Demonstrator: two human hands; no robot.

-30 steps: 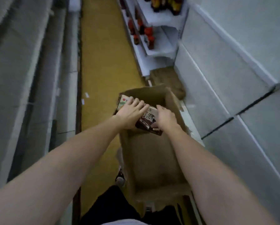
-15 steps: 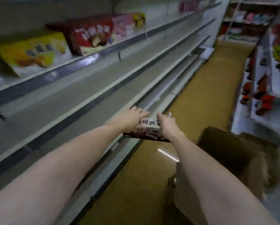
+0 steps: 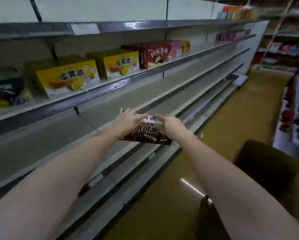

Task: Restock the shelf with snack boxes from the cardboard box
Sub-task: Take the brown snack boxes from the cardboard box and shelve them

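A person's view down their own bare forearms in a shop aisle. Both hands hold one brown snack box out in front, in the air over the front edges of the lower shelves. The left hand clasps the box's left end with fingers spread over the top; the right hand clasps its right end, fingers curled round it. The box lies flat and level between the two palms, its printed long face towards the viewer, with motion blur over the fingers.

The box looks like thin printed card: probably light, stiff enough to lift by its ends, but likely to dent if squeezed hard. Its glossy face may be a little slippery, so the short ends seem the surest places to hold.

Above and left of the box, a higher shelf carries yellow boxes and a red box. Below and right of it, the dark cardboard box stands on the floor.
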